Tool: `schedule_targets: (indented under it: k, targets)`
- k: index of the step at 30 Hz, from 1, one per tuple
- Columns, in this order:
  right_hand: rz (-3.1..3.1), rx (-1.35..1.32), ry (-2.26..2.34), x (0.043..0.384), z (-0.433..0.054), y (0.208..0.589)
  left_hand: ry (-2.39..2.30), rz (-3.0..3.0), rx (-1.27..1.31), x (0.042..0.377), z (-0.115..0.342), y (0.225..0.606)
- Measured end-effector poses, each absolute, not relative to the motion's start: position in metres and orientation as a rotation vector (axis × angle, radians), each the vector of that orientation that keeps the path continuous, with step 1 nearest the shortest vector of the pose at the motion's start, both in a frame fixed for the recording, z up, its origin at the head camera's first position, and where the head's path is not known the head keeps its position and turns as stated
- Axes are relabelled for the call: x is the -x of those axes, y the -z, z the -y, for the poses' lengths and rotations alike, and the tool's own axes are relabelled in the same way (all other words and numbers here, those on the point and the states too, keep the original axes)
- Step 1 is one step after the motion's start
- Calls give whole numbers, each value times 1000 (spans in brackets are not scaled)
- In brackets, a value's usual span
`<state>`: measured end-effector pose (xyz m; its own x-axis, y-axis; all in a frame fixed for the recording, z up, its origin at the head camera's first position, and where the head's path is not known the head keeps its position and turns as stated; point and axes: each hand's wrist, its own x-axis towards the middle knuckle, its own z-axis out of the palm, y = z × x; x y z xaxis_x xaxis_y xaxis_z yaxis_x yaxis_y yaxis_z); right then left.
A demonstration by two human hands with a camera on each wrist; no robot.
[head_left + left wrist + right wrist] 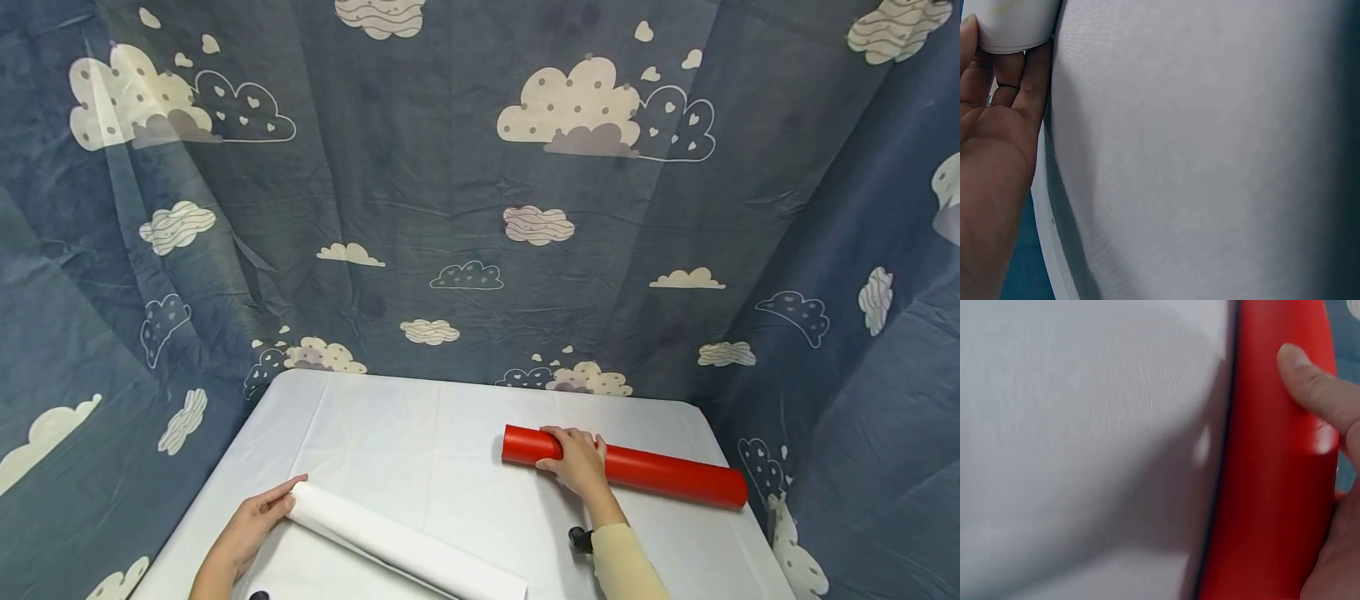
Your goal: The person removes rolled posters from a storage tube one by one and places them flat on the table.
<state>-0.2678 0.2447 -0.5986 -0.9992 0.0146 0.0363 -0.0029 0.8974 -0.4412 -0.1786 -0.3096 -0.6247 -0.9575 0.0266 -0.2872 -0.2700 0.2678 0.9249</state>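
A white roll [408, 542], apparently rolled paper, lies slantwise on the near part of the table and runs out of the bottom of the head view. My left hand [251, 527] holds its upper left end; in the left wrist view the thumb lies along one side of the white roll [1016, 22] and the other fingers reach under its edge. Farther back on the right is a smooth red roll [675, 477]. Around its left part my right hand [579, 462] grips from above, with the thumb pressed on the red surface [1266, 487] in the right wrist view.
The table [405, 433] has a white cover and rounded far corners. Blue cloud-patterned curtains [465, 183] hang behind it and at both sides. A small black object [580, 539] sits at the right wrist, and another dark one [259, 596] shows near the left wrist.
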Motion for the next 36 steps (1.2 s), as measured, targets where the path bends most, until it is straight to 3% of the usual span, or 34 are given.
schedule_targets:
  k: [26,36]
  targets:
    - [2955,506,-759,270,-204,593,-1756,-2294,251,177,309,622]
    - [2944,545,-787,270,-201,594,-1738,-2306,240,176,309,622]
